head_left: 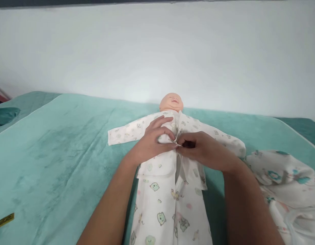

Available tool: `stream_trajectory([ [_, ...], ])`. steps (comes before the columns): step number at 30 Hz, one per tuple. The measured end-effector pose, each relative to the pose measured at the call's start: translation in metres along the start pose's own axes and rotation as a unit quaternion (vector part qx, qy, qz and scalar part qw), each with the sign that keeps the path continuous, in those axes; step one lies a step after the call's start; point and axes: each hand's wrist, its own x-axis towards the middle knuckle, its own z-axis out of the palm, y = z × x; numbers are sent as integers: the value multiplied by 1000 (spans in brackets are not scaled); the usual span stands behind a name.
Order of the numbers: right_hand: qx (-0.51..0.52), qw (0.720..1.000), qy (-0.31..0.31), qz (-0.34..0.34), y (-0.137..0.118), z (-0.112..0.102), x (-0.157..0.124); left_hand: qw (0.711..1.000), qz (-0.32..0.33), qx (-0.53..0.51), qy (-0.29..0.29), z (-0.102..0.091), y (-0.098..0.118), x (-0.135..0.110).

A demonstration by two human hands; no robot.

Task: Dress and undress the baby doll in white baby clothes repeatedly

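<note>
A baby doll [171, 101] lies on its back on a teal blanket [57, 143], dressed in a white printed jacket [126, 132] and matching trousers [159, 211]. Both my hands meet over the doll's chest. My left hand [152, 141] pinches the jacket's left front edge. My right hand [204, 149] is closed on a thin white tie string [176, 139] at the jacket's opening. The fingertips of both hands nearly touch at the string.
A crumpled white cloth with teal prints [282, 180] lies right of the doll. A white wall [157, 51] rises behind the bed. A yellow label [3, 221] is stuck at the blanket's lower left. A dark teal bundle [5, 115] sits at the far left.
</note>
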Motion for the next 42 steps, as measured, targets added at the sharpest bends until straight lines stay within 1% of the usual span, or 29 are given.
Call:
stream_trajectory([
  [2, 57, 998, -12, -25, 9, -2, 2, 1000, 4, 0, -6, 0, 0, 0],
  [4, 102, 994, -17, -30, 16, -3, 3, 1000, 3, -2, -9, 0, 0, 0],
  [8, 154, 987, -14, -41, 21, -1, 6, 1000, 5, -19, 3, 0, -4, 1],
  [13, 156, 987, -10, -46, 20, -1, 6, 999, 10, -48, 14, -1, -10, 1],
  [17, 161, 986, 0, -31, 19, 0, 7, 998, 4, -61, 9, -2, -5, -1],
  [21, 154, 986, 58, 14, 17, 4, 9, 998, -13, -64, 1, -1, 0, -3],
  [23, 143, 985, 84, 40, 15, 6, 11, 999, -9, -53, 4, -1, 1, -4],
  [25, 132, 985, 96, 48, 15, 6, 13, 999, -1, -46, 8, 0, 0, -3],
  [31, 150, 983, 101, -5, 23, 5, 15, 998, 10, -51, 18, 2, -4, -1],
  [36, 185, 975, 120, -21, 30, 7, 18, 998, 5, -66, 23, 2, -3, -1],
  [39, 219, 967, 131, -27, 32, 8, 19, 994, -13, -95, 49, 3, -2, -1],
  [42, 238, 959, 151, -24, 33, 8, 20, 985, -31, -131, 108, 4, -5, 0],
])
